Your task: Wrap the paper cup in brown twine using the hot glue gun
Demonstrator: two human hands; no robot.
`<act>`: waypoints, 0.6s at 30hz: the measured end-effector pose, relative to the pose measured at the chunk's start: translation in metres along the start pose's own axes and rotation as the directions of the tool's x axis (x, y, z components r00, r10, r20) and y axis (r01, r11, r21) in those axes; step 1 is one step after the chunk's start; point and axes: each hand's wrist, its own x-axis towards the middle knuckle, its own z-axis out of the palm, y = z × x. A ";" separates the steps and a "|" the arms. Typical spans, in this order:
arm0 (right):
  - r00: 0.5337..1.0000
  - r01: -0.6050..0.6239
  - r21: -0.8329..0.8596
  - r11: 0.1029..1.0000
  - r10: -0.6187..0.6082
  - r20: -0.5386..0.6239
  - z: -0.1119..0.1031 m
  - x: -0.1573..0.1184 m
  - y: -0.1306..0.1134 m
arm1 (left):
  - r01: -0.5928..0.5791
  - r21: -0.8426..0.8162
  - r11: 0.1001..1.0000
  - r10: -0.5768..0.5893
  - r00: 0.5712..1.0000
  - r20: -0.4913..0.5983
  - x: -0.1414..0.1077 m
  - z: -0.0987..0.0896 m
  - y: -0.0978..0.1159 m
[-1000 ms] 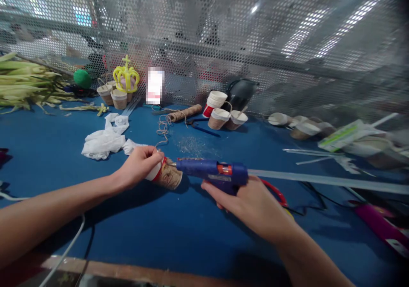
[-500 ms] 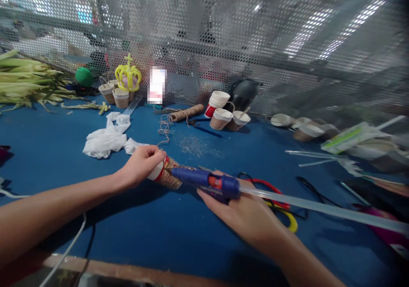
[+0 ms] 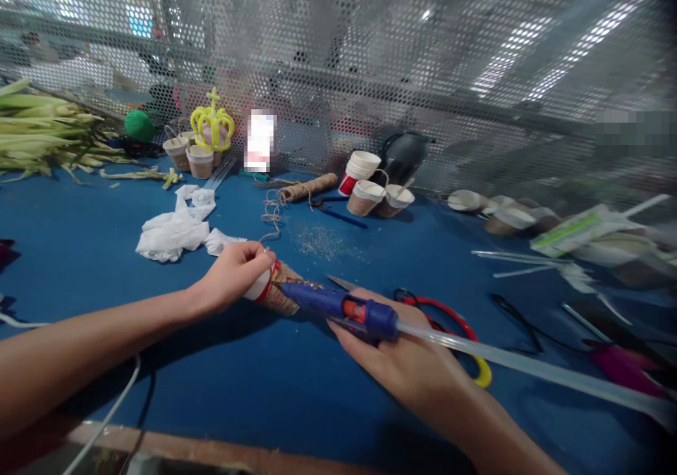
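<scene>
My left hand (image 3: 235, 275) is closed on a paper cup (image 3: 282, 297) that lies tilted, its lower part wrapped in brown twine and its upper part white and red. A strand of twine (image 3: 271, 216) runs from the cup's top back across the table. My right hand (image 3: 402, 355) grips a blue glue gun (image 3: 322, 299), with a long clear glue stick (image 3: 508, 353) sticking out behind. The gun's nozzle is at the twine-wrapped side; I cannot tell whether it touches. Scissors (image 3: 470, 327) with red and yellow handles lie partly hidden beneath my right hand.
Behind the cup lie a twine roll (image 3: 309, 187), pliers (image 3: 343, 213) and crumpled white cloth (image 3: 174, 234). Twine-wrapped cups (image 3: 366, 199) and a yellow crown (image 3: 212, 124) stand by the mesh panel (image 3: 317, 52). Clear glue sticks (image 3: 521, 260) lie right; a white cable (image 3: 113, 411) crosses the front edge.
The glue gun's rear and my right hand have shifted slightly, showing more of the scissors' blade and handles. My left hand keeps its hold on the cup.
</scene>
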 end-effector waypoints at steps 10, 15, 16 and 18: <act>0.999 0.010 0.010 1.000 -0.010 0.049 -0.002 -0.001 -0.002 | -0.015 0.032 0.999 0.016 1.000 -0.019 0.000 0.001 -0.001; 0.999 -0.012 0.006 1.000 0.011 0.050 -0.002 0.000 -0.002 | -0.012 0.024 1.000 0.013 1.000 -0.021 0.000 0.001 0.001; 0.999 -0.014 0.014 1.000 0.013 0.048 -0.002 0.000 -0.002 | -0.010 0.023 1.000 0.010 1.000 -0.021 -0.001 0.002 0.002; 0.999 -0.009 0.025 1.000 0.008 0.041 -0.002 0.000 -0.003 | 0.000 0.021 1.000 0.001 1.000 -0.023 -0.001 0.002 0.002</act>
